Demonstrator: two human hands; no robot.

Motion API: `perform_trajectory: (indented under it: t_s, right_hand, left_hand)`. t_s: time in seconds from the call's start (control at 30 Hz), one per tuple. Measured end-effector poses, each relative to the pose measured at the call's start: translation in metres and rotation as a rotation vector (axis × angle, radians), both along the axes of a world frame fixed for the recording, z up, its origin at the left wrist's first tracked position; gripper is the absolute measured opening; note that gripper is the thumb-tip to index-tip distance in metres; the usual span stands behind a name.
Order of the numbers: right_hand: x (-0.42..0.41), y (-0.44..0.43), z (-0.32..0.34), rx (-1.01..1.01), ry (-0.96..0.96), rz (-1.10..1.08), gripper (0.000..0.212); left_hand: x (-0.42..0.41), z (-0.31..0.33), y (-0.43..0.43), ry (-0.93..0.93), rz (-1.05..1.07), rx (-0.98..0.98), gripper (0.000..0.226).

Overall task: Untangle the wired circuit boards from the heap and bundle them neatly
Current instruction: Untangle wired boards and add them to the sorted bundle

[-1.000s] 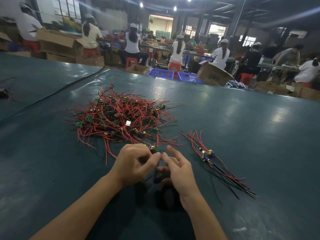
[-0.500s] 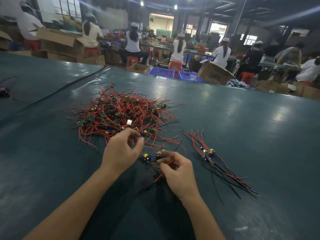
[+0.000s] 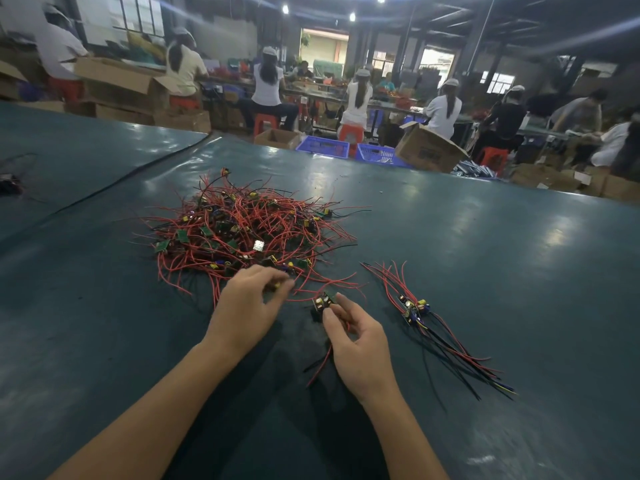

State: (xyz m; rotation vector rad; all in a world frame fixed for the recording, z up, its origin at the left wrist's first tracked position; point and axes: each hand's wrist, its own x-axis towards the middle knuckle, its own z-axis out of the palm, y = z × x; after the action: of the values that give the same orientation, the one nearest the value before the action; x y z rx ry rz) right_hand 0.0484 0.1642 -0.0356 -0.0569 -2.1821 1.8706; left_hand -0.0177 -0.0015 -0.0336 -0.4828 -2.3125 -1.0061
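Observation:
A tangled heap of small green circuit boards with red and black wires [image 3: 242, 233] lies on the dark green table [image 3: 485, 258]. My left hand [image 3: 247, 306] is at the heap's near edge, fingers curled and pinching a small board with a yellow part. My right hand [image 3: 356, 337] pinches a couple of circuit boards [image 3: 322, 303] between thumb and forefinger; their red and black wires trail down under the palm. To the right lies a sorted bundle of boards [image 3: 414, 308], wires aligned and pointing toward the lower right.
A second table section [image 3: 69, 157] joins on the left, with a dark seam between them. Beyond the far edge sit cardboard boxes [image 3: 427, 150], blue crates [image 3: 323, 148] and several seated workers at benches.
My left hand moved from beside the right hand up to the heap's near edge and took a board. My right hand came up and right with its boards, wires trailing below.

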Motion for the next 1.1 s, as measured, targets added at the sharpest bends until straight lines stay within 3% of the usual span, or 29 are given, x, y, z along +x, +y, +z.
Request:
perform_trajectory:
  t_s: [0.07,0.13,0.23,0.37,0.47,0.6,0.93,1.0,1.1]
  right_hand:
    - [0.002,0.000,0.001,0.038,-0.010,0.053,0.011]
    - [0.005,-0.002,-0.002,0.153,-0.030,0.154,0.029]
    - [0.006,-0.004,-0.001,0.219,-0.008,0.186,0.031]
    - [0.007,-0.001,0.000,0.394,0.095,-0.001,0.035]
    - [0.006,-0.002,0.005,0.247,0.118,-0.089,0.026]
    - [0.003,-0.002,0.010,-0.006,0.151,-0.053,0.011]
    - [0.001,0.004,0.013,-0.288,0.066,-0.237,0.017]
    - [0.001,0.005,0.015,-0.345,0.050,-0.236,0.016]
    - [0.002,0.004,0.019,-0.400,0.055,-0.226,0.015]
  left_hand:
    - [0.003,0.008,0.001,0.057,-0.004,0.247,0.014]
    - [0.007,0.015,0.004,0.062,-0.035,0.424,0.015]
    - [0.011,0.017,0.011,0.028,-0.104,0.464,0.016]
    - [0.014,0.013,0.018,0.018,-0.188,0.381,0.015]
    - [0.016,0.010,0.019,0.085,-0.274,0.213,0.017]
    - [0.018,0.007,0.022,0.159,-0.354,0.044,0.021]
    - [0.033,0.017,0.032,0.259,-0.291,0.044,0.019]
    - [0.036,0.017,0.034,0.158,-0.399,0.050,0.035]
    - [0.040,0.017,0.041,-0.333,-0.531,0.157,0.073]
